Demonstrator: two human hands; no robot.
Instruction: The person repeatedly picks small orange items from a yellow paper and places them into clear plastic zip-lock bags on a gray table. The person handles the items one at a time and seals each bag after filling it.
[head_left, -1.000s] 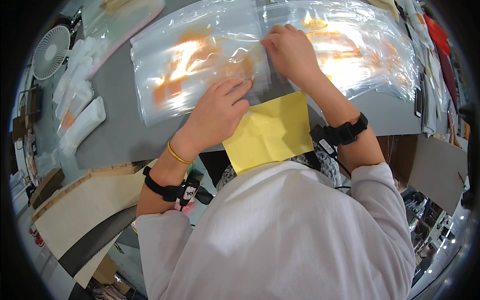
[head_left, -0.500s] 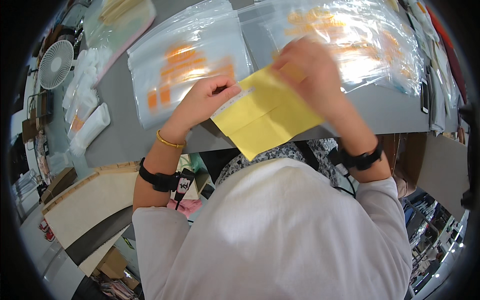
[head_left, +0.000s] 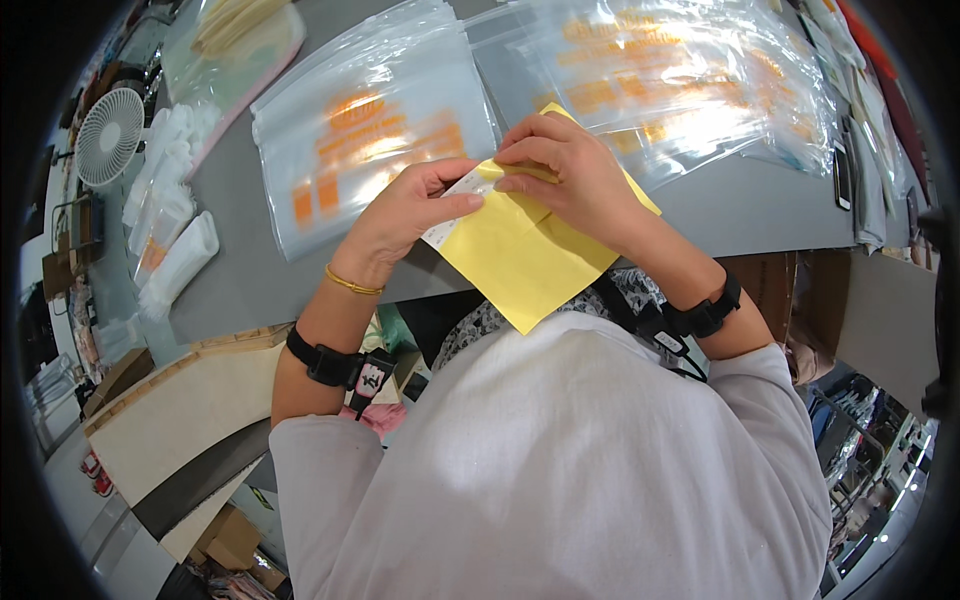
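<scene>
A yellow label sheet [head_left: 528,272], with a white printed strip [head_left: 438,232] along its left edge, is held tilted over the table's near edge. My left hand [head_left: 412,208] grips that left edge, thumb on top and fingers behind it. At the sheet's upper left, my right hand [head_left: 578,178] is closed in a pinch by the white strip; whether a single label is between the fingertips cannot be made out. My right hand covers part of the sheet, and a yellow corner shows beyond it.
On the grey table [head_left: 235,250], clear zip bags with orange print [head_left: 365,140] lie ahead, and more glossy bags [head_left: 690,90] lie to the right. Rolled white plastic [head_left: 180,262] and a white fan [head_left: 110,137] are at left. A phone [head_left: 842,178] lies far right.
My right hand, blurred before at the sheet's upper right, has moved left and down to the white strip. The sheet has turned slightly, and its fold line no longer shows.
</scene>
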